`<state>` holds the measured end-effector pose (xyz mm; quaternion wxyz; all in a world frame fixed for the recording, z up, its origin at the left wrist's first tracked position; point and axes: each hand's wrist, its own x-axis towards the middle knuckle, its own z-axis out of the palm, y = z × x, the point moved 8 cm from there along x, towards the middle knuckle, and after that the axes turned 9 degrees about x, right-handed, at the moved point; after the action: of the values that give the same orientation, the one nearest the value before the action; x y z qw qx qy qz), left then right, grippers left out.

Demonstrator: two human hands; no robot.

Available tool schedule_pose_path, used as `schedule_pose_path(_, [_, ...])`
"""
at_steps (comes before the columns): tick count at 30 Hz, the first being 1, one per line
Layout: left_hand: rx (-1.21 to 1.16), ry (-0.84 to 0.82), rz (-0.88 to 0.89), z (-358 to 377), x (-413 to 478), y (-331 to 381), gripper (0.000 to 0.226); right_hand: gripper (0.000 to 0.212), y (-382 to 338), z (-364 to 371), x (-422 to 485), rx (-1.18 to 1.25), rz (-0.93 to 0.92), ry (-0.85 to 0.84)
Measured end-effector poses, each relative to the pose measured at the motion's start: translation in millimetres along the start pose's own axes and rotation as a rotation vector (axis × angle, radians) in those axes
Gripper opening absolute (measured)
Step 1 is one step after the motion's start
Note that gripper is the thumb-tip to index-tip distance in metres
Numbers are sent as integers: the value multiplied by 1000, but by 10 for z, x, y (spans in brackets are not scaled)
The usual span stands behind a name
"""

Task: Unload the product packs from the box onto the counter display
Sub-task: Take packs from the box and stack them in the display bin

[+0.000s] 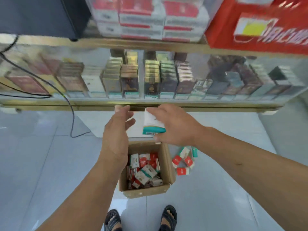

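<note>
Setting this pack down well means bringing it level with the front rim of the bench [150, 104] and easing it upright into a free slot, so that the rows of packs [150, 77] standing in the display are not knocked over; the shelf is blurred and it is hard to tell which slot is free, so a look before the push would pay. Below, the floor [41, 155] carries the cardboard box [168, 164], which sits between the feet and the bench and is far from empty: red, white and teal packs [145, 170] lie jumbled inside, and a few loose packs [182, 162] lie on the floor just beside its right wall, so much of the job looks undone. The left hand [115, 135] is released, fingers relaxed and holding nothing, its fingertips near the rim; it could steady the free side. The right hand [173, 125] grasps one white and teal pack [152, 121], fingers over its top, tilted just below the rim and just right of the left hand without touching it
</note>
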<state>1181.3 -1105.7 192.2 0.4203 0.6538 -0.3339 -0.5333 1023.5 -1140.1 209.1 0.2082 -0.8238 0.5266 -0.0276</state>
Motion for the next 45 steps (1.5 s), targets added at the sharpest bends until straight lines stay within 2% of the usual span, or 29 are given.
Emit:
schedule_pose_path(6, [16, 33, 7, -3, -444, 733, 45, 89, -338, -1059, -226, -52, -13, 91])
schedule_pose_path(13, [45, 29, 40, -13, -791, 1386, 38, 86, -707, -1967, -426, -73, -51, 164])
schedule_pose_path(18, [18, -1, 76, -51, -803, 1888, 37, 85, -946, -2489, -360, -82, -83, 178])
schedule_pose_path(24, [23, -71, 169, -180, -588, 2408, 39, 83, -1230, -3073, -59, -128, -67, 283])
schedule_pose_path(32, [-13, -139, 177, -167, -344, 2612, 37, 83, -1077, -3444, 658, -179, 31, 238])
schedule_pose_path(39, [-23, -51, 146, -64, -93, 2569, 38, 80, -609, -3427, 1490, -242, 12, 153])
schedule_pose_path(45, [17, 52, 144, -16, -3, 2609, 38, 71, -523, -3451, 1888, -243, -85, 189])
